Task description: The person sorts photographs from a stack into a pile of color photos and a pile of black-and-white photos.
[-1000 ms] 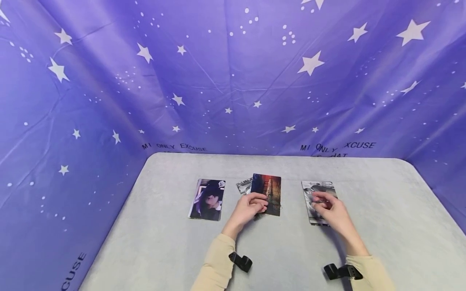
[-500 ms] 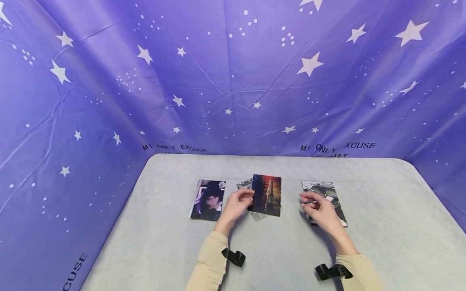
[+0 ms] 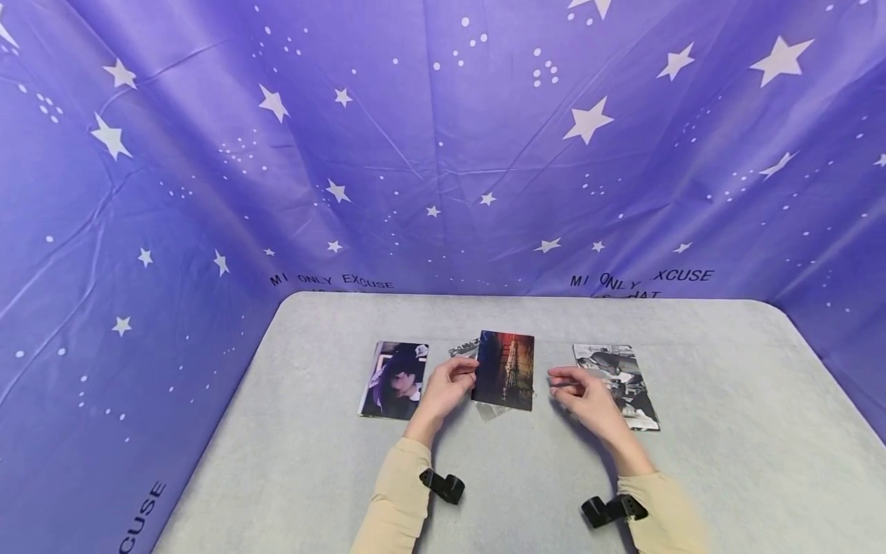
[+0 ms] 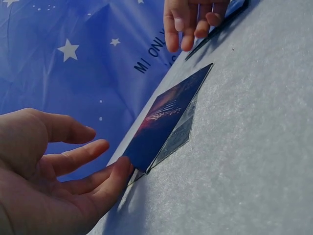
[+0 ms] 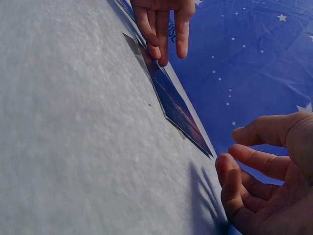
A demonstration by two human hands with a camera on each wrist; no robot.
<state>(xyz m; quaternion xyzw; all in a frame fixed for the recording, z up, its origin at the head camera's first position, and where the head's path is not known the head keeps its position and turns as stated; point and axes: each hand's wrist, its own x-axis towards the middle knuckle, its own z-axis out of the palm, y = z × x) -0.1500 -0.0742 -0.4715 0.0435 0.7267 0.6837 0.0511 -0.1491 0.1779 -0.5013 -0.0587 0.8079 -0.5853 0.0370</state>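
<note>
In the middle of the table a photo card with a dark blue and orange print lies askew over a grey card. At its left edge is my left hand, fingers loosely bent; in the left wrist view a fingertip meets the card's near corner and the thumb stands apart. My right hand is over the gap between this card and a stack of black-and-white photo cards, partly covering that stack. Nothing shows between its loosely bent fingers in the right wrist view.
Left of the middle cards lies another stack of photo cards, its top one purple and dark. The grey table is backed by a purple cloth with white stars. Each wrist carries a black camera mount.
My left hand has drawn back left off the middle card, uncovering its print. My right hand has moved left from over the right stack toward the middle card.
</note>
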